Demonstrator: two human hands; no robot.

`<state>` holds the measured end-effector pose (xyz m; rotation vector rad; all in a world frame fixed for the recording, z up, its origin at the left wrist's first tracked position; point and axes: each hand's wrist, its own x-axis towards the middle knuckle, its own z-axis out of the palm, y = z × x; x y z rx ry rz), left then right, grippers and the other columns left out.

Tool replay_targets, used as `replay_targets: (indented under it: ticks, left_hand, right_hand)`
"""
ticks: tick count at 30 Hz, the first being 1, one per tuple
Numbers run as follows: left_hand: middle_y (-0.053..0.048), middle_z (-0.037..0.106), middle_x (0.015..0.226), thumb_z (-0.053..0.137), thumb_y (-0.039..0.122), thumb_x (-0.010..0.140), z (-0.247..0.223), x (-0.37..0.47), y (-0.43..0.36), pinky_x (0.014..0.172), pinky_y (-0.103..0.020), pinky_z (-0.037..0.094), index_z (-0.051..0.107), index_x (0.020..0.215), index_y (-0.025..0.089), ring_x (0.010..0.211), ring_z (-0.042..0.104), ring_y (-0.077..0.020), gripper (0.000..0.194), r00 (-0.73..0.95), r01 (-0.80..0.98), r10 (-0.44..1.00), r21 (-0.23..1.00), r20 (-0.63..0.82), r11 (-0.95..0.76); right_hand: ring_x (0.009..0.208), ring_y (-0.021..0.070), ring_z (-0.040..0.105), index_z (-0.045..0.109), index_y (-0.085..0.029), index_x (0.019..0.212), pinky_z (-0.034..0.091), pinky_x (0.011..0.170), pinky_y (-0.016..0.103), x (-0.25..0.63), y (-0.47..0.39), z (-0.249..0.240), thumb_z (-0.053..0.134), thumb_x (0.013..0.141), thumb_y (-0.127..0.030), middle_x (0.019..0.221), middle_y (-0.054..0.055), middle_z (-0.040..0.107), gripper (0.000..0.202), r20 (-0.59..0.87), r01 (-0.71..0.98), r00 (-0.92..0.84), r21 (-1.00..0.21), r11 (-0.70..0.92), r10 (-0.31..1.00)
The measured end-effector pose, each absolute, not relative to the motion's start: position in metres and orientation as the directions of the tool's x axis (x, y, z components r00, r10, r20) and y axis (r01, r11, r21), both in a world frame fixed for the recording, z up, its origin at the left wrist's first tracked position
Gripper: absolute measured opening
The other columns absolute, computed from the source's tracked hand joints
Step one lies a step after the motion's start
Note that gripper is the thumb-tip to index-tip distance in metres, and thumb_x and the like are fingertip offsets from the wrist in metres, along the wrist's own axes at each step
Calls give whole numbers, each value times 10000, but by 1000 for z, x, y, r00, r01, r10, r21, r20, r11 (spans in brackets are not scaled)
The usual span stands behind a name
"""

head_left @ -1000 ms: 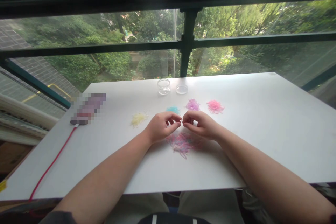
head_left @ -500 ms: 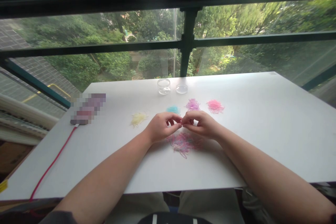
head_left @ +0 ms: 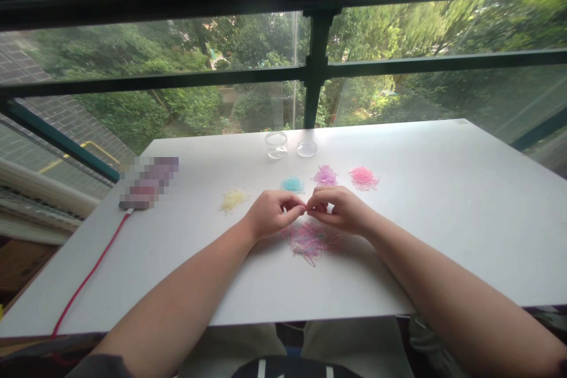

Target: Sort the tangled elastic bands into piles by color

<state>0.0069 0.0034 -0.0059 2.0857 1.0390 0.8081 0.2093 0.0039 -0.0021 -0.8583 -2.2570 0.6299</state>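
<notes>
My left hand (head_left: 275,212) and my right hand (head_left: 335,207) meet fingertip to fingertip over the middle of the table. Each pinches thumb against forefinger, and whatever is between them is too small to make out, apart from a hint of red-pink. Just below them lies a loose mixed heap of thin, small rubber bands (head_left: 310,242), mostly pink and purple. Beyond my hands are sorted piles: yellow bands (head_left: 234,200) to the left, blue bands (head_left: 292,184), purple bands (head_left: 325,175), and pink bands (head_left: 363,178) to the right.
A clear round jar (head_left: 276,146) stands at the back of the white table (head_left: 443,201), with a clear lid (head_left: 306,149) beside it. On the left lies a blurred-out device (head_left: 149,184) with a red cable (head_left: 91,274) running off the front edge. Window frames border the far side.
The fingers of my left hand have curled in a little more, and my right fingers have shifted slightly. Both hands stay together in the same spot; the piles look unchanged.
</notes>
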Motion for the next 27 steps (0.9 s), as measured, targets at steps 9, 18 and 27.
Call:
replay_targets:
  ticks: [9,18,27]
  left_hand:
    - [-17,647,650,580,269,789,-4,7,2,525,-188,385,693,771,133,537,477,-73,178,482,411,859,821,173,-396]
    - [-47,640,683,618,340,776,-7,9,4,539,-209,401,639,775,107,584,528,-98,234,466,191,884,972,32,-136]
    - [-27,614,667,667,342,757,-8,11,5,609,-225,430,640,748,112,645,550,-107,232,464,42,886,998,13,-37]
  right_hand:
    - [581,97,497,582,-173,841,418,539,207,208,1,2,597,721,-98,646,-20,542,142,366,414,-536,-672,614,761]
    - [598,100,508,616,-183,909,424,557,215,208,1,3,598,758,-107,675,-9,546,171,453,348,-563,-629,695,691]
    - [612,102,519,592,-185,925,449,589,230,207,-3,4,606,791,-157,716,4,572,137,481,331,-544,-630,702,688]
